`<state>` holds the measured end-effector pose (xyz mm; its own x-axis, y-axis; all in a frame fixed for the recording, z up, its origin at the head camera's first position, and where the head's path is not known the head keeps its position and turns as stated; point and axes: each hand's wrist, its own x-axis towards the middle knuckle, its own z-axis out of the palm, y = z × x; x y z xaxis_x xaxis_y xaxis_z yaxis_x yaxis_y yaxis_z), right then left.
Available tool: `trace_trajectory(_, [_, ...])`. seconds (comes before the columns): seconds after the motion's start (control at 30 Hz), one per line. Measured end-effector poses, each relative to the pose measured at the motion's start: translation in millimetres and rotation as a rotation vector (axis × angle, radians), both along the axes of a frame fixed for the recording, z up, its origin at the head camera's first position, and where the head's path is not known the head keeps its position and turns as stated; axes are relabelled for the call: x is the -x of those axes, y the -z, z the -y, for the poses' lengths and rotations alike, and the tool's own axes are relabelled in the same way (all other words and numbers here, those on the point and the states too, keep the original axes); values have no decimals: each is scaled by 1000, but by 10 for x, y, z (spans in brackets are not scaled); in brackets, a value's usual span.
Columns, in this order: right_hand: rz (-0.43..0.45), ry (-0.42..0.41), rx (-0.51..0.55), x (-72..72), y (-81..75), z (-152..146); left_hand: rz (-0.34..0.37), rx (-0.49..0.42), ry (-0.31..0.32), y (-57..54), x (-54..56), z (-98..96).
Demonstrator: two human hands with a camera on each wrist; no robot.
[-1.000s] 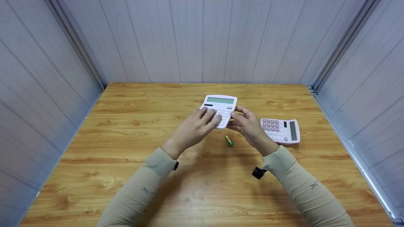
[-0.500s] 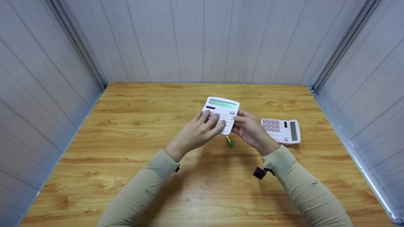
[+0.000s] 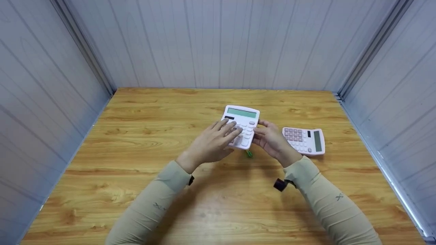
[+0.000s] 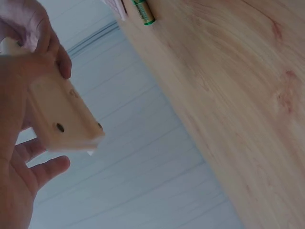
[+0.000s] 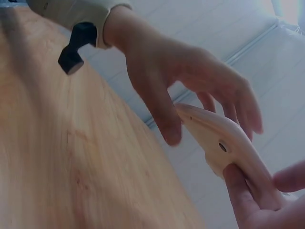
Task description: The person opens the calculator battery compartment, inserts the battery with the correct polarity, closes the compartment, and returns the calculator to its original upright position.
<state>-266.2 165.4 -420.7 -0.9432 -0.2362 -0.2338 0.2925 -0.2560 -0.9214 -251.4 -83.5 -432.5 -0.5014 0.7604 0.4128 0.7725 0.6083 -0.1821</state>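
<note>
Head view: the calculator (image 3: 246,124), lifted clear of the table (image 3: 136,143), is pinched at its right edge by the right hand (image 3: 270,140); the left hand (image 3: 210,143) lies spread over it, contact uncertain. A battery (image 3: 249,153) remains outside, on the near side; a second calculator (image 3: 303,140) rests at right. Left wrist: whether a cell sits inside cannot be told. Right wrist: left fingers straddle the case, unclosed; handling seems unfinished.

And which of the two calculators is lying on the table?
The right calculator, with its screen at its right end. The other calculator is held up by the right hand.
</note>
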Motion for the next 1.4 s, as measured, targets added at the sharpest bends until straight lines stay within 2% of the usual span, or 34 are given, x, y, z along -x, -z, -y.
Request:
trace_trajectory(0.13, [-12, 11, -28, 20, 35, -38, 213, -121, 18, -3, 27, 51])
trace_trajectory(0.33, [-28, -6, -36, 36, 106, -69, 480, -415, 0, 66, 98, 97])
trace_trajectory(0.43, [-32, -15, -53, 43, 134, -74, 574, -554, -38, 101, 136, 106])
trace_trajectory(0.53, [-35, -18, -64, 51, 157, -73, 668, -660, -101, 124, 170, 108])
trace_trajectory(0.77, [-31, -18, -66, 78, 188, -51, 914, -821, -258, 177, 266, 93])
trace_trajectory(0.87, [-19, -9, -85, 99, 183, -30, 982, -855, -299, 189, 315, 96])
trace_trajectory(1.03, [-22, -29, -98, 126, 202, 27, 1062, -912, -316, 206, 361, 115])
trace_trajectory(1.23, [-23, -52, -92, 184, 244, 103, 1060, -936, -332, 192, 393, 165])
trace_trajectory(1.4, [-2, -30, -107, 255, 283, 195, 1057, -935, -372, 181, 434, 233])
